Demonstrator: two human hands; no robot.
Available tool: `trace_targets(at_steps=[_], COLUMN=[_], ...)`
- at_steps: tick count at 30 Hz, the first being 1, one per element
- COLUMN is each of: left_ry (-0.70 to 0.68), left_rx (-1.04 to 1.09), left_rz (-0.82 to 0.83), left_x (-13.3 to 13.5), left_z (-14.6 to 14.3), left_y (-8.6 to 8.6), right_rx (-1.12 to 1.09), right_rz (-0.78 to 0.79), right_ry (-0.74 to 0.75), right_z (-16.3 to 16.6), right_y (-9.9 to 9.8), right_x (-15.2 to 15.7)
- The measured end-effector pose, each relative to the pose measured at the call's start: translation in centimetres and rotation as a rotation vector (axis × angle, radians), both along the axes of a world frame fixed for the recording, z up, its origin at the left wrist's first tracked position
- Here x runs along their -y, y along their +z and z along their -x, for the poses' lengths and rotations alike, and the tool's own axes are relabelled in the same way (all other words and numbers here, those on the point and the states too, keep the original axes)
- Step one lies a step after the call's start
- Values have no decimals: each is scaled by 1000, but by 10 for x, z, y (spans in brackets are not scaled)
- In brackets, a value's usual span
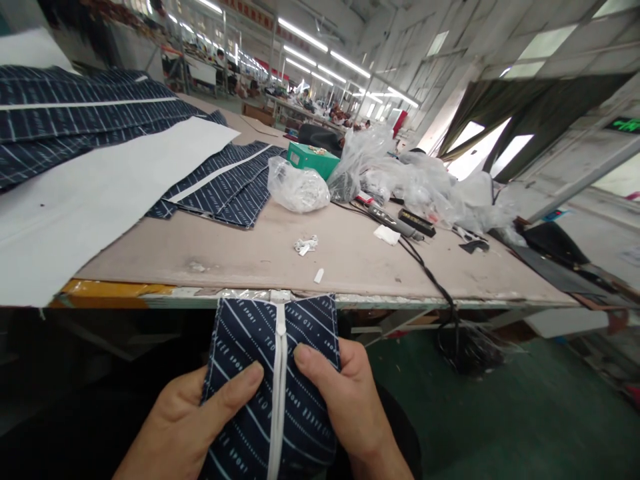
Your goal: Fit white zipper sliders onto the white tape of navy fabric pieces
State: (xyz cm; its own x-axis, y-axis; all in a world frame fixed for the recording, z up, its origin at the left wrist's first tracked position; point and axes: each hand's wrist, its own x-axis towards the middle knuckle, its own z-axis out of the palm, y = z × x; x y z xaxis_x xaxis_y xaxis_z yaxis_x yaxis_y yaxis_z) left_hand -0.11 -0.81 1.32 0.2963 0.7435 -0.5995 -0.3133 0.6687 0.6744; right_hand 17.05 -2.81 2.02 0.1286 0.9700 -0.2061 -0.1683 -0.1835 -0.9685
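Note:
Between my two hands is a navy fabric piece [305, 407] with white diagonal stripes and lettering. A white zipper [278, 400] runs down its middle, with the pull near the top end. My left hand [200, 413] grips the left edge, thumb lying on the front face. On the opposite edge, my right hand [345, 393] grips in the same way, its thumb close to the zipper. The fingers behind the fabric are hidden. The top of the piece is at the table's front edge, just below it in view.
On the table [240, 260] lie stacked striped fabric pieces [225, 187], a large white sheet [125, 180], a green box [313, 160], clear plastic bags [425, 180], a corded grey tool [395, 220] and small white scraps [306, 245]. A black cord [425, 267] hangs over the edge.

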Motion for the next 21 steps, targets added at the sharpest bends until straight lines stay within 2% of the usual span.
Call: trace_targets(at_steps=[4, 8, 13, 15, 18, 21], left_ry=[-14, -14, 64, 74, 68, 67], left_rx=[28, -8, -88, -131, -186, -113], left_rz=[0, 22, -17, -77, -277, -409], left_x=[-5, -3, -20, -36, -62, -73], left_z=[1, 2, -5, -8, -10, -11], left_y=[7, 7, 20, 25, 25, 21], right_rx=[15, 22, 15, 113, 390, 545], right_rz=[4, 27, -32, -100, -204, -256], right_ry=[-37, -55, -143, -149, -164, -126], right_z=[4, 7, 7, 5, -1, -6], right_y=[3, -4, -6, 0, 13, 24], right_x=[-1, 0, -23, -40, -63, -73])
